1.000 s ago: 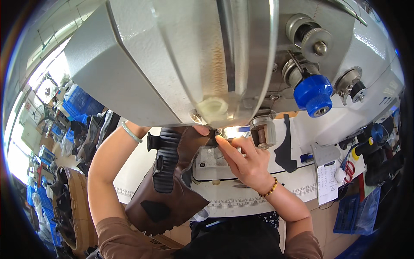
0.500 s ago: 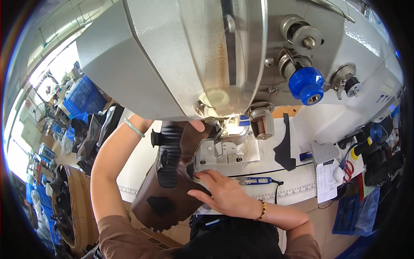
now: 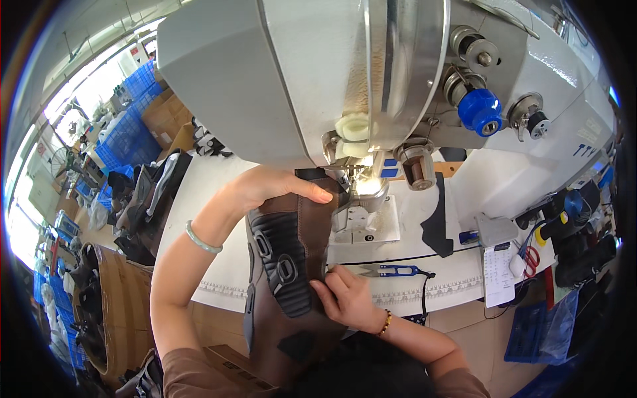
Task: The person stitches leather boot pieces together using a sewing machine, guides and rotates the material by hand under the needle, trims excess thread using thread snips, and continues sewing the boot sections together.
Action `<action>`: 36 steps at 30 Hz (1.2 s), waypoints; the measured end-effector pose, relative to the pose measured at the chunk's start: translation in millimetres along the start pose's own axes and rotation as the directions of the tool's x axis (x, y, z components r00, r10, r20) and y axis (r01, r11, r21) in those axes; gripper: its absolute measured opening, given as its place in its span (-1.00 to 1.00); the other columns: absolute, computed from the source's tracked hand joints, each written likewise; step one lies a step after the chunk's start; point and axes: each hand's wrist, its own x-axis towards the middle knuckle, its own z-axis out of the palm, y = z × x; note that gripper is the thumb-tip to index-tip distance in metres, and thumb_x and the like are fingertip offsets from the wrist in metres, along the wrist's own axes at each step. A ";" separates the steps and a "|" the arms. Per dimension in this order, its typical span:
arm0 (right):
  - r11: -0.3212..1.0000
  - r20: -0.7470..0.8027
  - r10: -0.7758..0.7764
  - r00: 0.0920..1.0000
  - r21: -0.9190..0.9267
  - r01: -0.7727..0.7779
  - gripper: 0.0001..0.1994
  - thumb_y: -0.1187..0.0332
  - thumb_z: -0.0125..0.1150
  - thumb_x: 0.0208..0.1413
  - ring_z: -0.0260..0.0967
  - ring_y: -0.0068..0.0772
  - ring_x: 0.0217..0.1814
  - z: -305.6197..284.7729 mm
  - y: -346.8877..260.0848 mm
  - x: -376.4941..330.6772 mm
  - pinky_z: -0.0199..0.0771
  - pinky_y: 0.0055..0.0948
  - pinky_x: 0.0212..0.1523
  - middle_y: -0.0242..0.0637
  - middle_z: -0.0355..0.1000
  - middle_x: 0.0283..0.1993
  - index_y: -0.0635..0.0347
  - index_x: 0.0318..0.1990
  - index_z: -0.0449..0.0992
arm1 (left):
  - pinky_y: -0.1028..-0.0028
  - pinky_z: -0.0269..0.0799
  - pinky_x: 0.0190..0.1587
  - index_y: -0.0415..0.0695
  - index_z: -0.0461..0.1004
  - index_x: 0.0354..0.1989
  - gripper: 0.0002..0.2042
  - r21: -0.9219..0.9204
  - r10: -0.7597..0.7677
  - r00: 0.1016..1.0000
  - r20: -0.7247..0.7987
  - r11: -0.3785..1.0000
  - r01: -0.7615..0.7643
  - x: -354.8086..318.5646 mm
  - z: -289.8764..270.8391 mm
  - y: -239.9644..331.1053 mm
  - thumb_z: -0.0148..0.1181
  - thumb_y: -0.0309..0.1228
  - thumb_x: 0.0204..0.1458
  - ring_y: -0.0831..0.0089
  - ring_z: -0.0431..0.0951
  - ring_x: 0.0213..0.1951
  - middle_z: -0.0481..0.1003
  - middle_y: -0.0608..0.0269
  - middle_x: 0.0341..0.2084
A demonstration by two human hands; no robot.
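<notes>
A brown leather boot upper with a black ribbed panel and buckles stands tilted at the sewing machine. Its top edge lies beside the lit needle area; the stitching point itself is hidden. My left hand clasps the upper near its top, the thumb lying across the leather and the other fingers out of sight behind it. Lower down, my right hand pinches the upper's right edge with curled fingers.
On the white table, blue-handled thread snips and a black cut piece lie right of the upper. Red-handled scissors and a written sheet are farther right. A cardboard bin and blue crates stand left.
The boot upper has turned more upright and shifted right, its buckles now facing up. My left hand has come into view over its top; my right hand has curled onto its edge.
</notes>
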 end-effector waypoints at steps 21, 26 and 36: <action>0.969 0.068 -0.142 0.987 -0.196 0.153 -0.72 0.39 0.28 -0.11 0.15 -0.37 -0.68 -48.3 12.3 5.9 0.16 -0.43 -0.69 -0.35 0.12 -0.67 0.16 -0.66 0.26 | 0.55 0.40 -0.17 -0.27 0.39 -0.09 -0.60 -0.109 -0.039 0.998 -0.057 0.994 0.032 -2.0 7.6 -10.5 0.22 -0.62 -0.21 0.52 0.48 -0.27 0.48 0.22 -0.27; 0.968 0.053 -0.144 0.988 -0.201 0.151 -0.73 0.39 0.28 -0.11 0.16 -0.37 -0.68 -46.0 16.2 8.0 0.16 -0.44 -0.69 -0.36 0.13 -0.67 0.16 -0.66 0.27 | 0.54 0.40 -0.17 -0.27 0.40 -0.10 -0.63 -0.121 -0.030 0.998 -0.050 0.992 0.023 1.1 6.4 -12.2 0.20 -0.61 -0.18 0.51 0.49 -0.28 0.50 0.22 -0.27; 0.960 0.025 -0.162 0.987 -0.226 0.163 -0.74 0.38 0.28 -0.11 0.17 -0.38 -0.66 -47.5 24.0 12.9 0.14 -0.44 -0.67 -0.37 0.14 -0.66 0.14 -0.65 0.28 | 0.52 0.40 -0.13 -0.30 0.47 -0.21 -0.74 -0.196 -0.176 0.980 -0.092 0.968 0.156 12.7 -9.1 -29.3 0.20 -0.56 -0.15 0.49 0.51 -0.25 0.52 0.18 -0.29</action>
